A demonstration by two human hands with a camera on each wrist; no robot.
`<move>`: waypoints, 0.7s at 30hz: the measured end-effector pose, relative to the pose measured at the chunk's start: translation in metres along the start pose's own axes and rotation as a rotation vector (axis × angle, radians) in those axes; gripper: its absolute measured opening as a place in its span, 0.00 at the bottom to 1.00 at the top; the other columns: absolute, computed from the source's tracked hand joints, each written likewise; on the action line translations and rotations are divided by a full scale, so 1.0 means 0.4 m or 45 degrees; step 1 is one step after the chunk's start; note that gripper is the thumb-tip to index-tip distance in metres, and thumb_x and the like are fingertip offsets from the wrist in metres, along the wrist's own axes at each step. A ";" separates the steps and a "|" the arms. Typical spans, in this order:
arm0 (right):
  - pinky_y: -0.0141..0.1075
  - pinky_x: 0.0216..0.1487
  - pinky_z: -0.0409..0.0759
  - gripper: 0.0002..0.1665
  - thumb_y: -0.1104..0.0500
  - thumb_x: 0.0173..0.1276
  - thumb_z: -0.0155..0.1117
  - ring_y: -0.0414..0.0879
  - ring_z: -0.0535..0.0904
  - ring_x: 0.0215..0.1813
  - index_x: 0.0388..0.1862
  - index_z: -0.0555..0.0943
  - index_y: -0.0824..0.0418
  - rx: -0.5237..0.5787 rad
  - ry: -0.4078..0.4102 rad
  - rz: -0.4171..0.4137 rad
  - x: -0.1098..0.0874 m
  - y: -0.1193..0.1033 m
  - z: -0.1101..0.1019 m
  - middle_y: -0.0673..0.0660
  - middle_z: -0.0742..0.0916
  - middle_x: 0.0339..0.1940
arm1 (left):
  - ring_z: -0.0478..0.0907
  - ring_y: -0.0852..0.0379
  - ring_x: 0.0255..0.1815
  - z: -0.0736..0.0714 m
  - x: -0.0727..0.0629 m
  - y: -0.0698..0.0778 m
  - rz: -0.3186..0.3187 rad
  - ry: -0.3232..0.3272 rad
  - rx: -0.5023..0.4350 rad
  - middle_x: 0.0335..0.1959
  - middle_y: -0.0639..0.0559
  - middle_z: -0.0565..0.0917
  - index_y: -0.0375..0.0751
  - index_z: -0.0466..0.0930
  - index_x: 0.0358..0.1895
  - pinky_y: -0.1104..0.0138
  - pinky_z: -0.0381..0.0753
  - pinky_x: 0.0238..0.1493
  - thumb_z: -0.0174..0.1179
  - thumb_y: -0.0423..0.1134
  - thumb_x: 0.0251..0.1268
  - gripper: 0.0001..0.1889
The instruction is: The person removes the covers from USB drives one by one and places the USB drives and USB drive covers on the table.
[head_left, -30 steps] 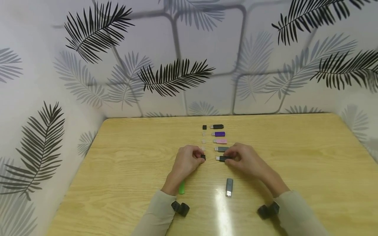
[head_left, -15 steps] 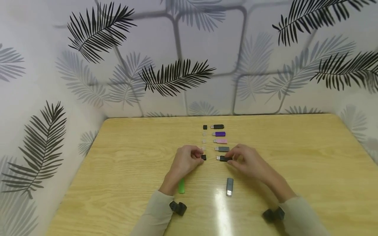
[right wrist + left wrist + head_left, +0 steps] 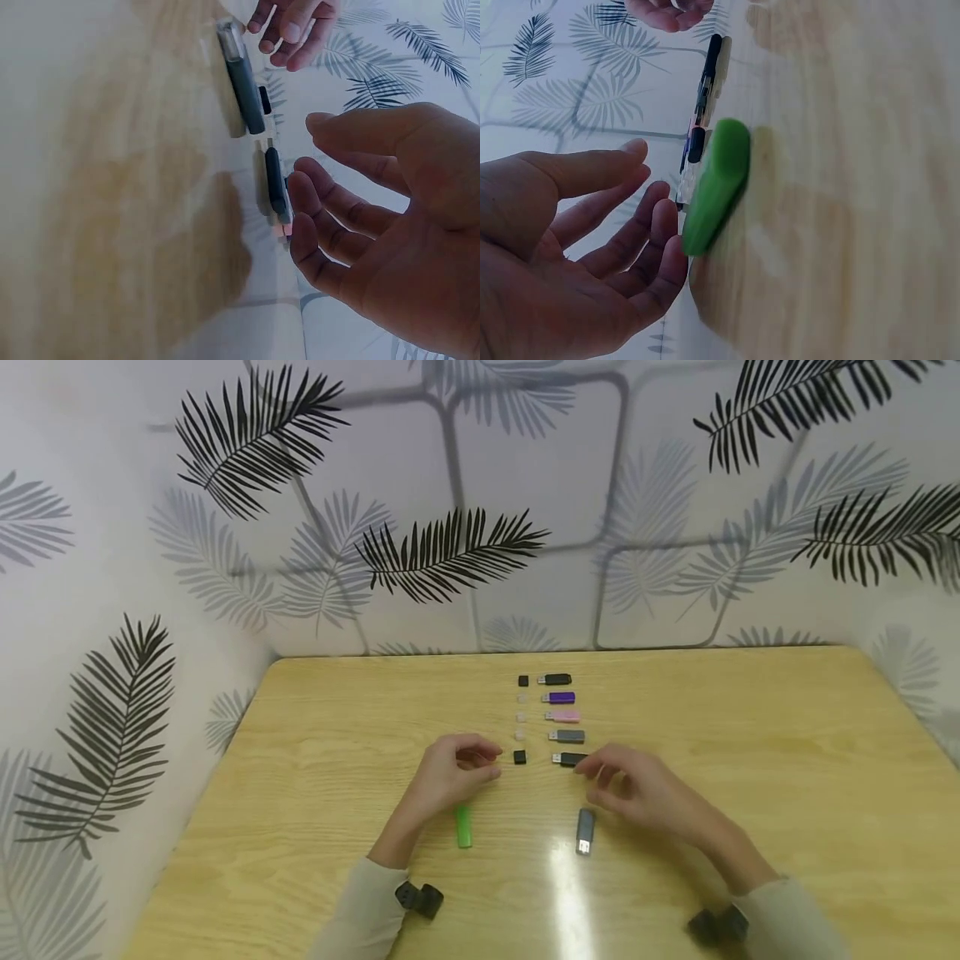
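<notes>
Clock centred between the hands, twelve toward the wall. Left hand [image 3: 450,772] at nine: thumb spread from loosely bent fingers, nothing held, tips just short of the square black cap [image 3: 520,757] at ten. Right hand [image 3: 637,785] at three: thumb and fingers likewise apart, no pinch. Its forefinger overlaps the tail of the near black USB drive [image 3: 567,760] at two; contact, I cannot tell. That drive's metal plug points to nine, at its cap, a small gap between.

At twelve, four more pairs: grey drive [image 3: 570,737], pink drive [image 3: 565,717], purple drive [image 3: 561,697], far black drive [image 3: 557,679], each with a cap on its nine-o'clock side. Loose on the wooden table [image 3: 315,777]: slate-grey drive [image 3: 585,828] at five, plug toward six; green stick [image 3: 464,828] at eight, near the left hand.

Step in hand, as I read it: squaring the near black pair with the rows. Best done by lifting the right forefinger straight up, since a sideways brush could skew so light a drive. Leave the cap alone; it looks aligned.
</notes>
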State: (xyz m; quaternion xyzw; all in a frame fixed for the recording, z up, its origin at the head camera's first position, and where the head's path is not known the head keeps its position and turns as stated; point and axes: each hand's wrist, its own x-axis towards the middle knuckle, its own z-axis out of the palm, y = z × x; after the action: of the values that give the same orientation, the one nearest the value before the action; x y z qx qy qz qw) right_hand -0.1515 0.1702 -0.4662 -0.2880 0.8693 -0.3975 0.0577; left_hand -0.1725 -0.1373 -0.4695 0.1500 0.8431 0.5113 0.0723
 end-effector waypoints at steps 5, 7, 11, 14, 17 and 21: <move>0.42 0.51 0.83 0.20 0.66 0.65 0.73 0.47 0.82 0.48 0.56 0.83 0.59 0.019 -0.061 -0.083 -0.020 0.000 0.009 0.50 0.87 0.48 | 0.83 0.49 0.46 -0.010 -0.018 -0.007 0.001 -0.006 -0.058 0.48 0.42 0.86 0.34 0.83 0.58 0.61 0.82 0.47 0.69 0.31 0.68 0.17; 0.41 0.51 0.83 0.20 0.68 0.65 0.72 0.46 0.82 0.48 0.56 0.83 0.59 0.014 -0.076 -0.105 -0.027 0.000 0.013 0.50 0.87 0.47 | 0.83 0.48 0.47 -0.010 -0.024 -0.004 -0.009 -0.015 -0.082 0.48 0.41 0.85 0.34 0.81 0.61 0.61 0.82 0.46 0.68 0.31 0.68 0.19; 0.41 0.53 0.83 0.22 0.70 0.64 0.71 0.45 0.82 0.50 0.57 0.82 0.57 0.002 -0.112 -0.114 -0.036 -0.001 0.017 0.49 0.86 0.49 | 0.81 0.46 0.50 -0.003 -0.030 0.006 -0.007 -0.031 -0.104 0.51 0.41 0.84 0.36 0.79 0.62 0.59 0.82 0.49 0.69 0.33 0.68 0.21; 0.42 0.57 0.82 0.24 0.73 0.63 0.69 0.44 0.82 0.53 0.57 0.83 0.56 -0.005 -0.152 -0.115 -0.039 -0.002 0.020 0.47 0.86 0.52 | 0.81 0.45 0.51 0.006 -0.033 0.013 0.013 -0.044 -0.100 0.52 0.41 0.84 0.36 0.80 0.61 0.56 0.81 0.52 0.69 0.33 0.67 0.21; 0.44 0.60 0.81 0.25 0.74 0.62 0.68 0.44 0.81 0.56 0.56 0.84 0.54 -0.025 -0.191 -0.123 -0.040 -0.006 0.023 0.46 0.85 0.53 | 0.81 0.43 0.52 0.016 -0.037 0.020 0.032 -0.064 -0.103 0.52 0.40 0.84 0.35 0.80 0.60 0.54 0.82 0.52 0.70 0.32 0.67 0.20; 0.43 0.57 0.82 0.22 0.73 0.62 0.68 0.42 0.81 0.52 0.52 0.86 0.53 -0.054 -0.217 -0.133 -0.044 -0.015 0.026 0.44 0.85 0.49 | 0.81 0.42 0.52 0.028 -0.042 0.030 0.050 -0.088 -0.106 0.51 0.40 0.84 0.35 0.80 0.59 0.54 0.83 0.51 0.70 0.32 0.66 0.19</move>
State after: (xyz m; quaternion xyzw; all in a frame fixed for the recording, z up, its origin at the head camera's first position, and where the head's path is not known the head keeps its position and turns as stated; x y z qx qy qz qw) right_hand -0.1310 0.1700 -0.4711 -0.3668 0.8533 -0.3555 0.1047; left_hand -0.1514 -0.1280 -0.4647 0.1811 0.8151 0.5417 0.0974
